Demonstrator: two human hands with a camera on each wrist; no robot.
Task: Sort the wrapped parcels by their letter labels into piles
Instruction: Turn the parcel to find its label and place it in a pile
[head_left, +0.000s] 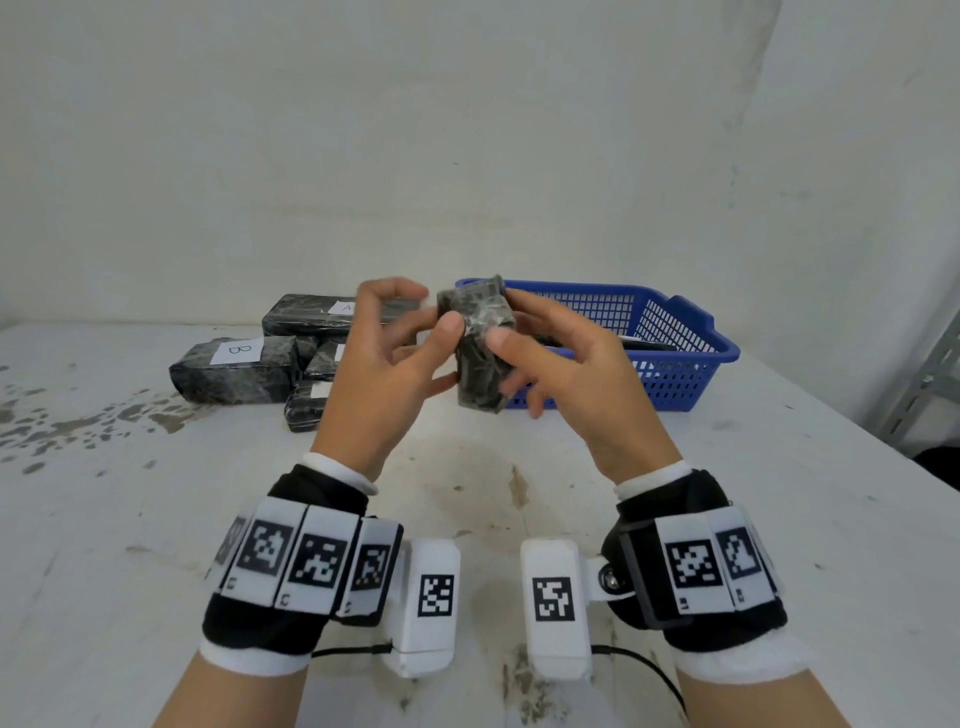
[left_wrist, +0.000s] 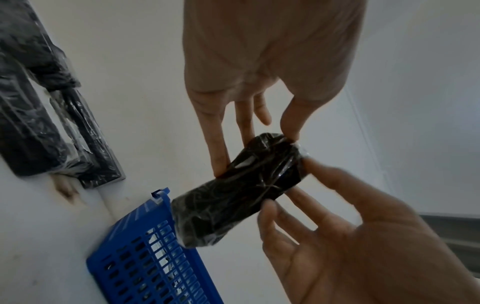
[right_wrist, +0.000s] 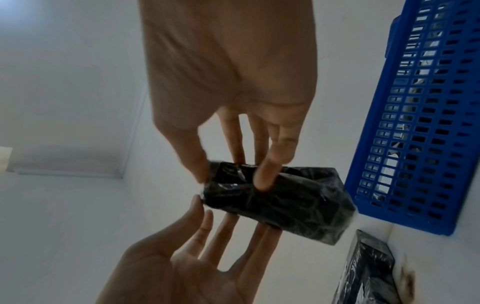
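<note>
The white bench carried a blue basket at the far right, likely the source of unsorted parcels, and a cluster of sorted parcels at the far left, two showing labels A and B. Between them, raised above the bench, both hands held one small parcel, probably turning it to find its letter, since no label faced the head camera. The right hand had thumb and fingers clamped on it; the left hand pinched its near edge with thumb and fingertips, the other fingers spread. The parcel was a dark, marbled block under crinkled, glossy clear film.
</note>
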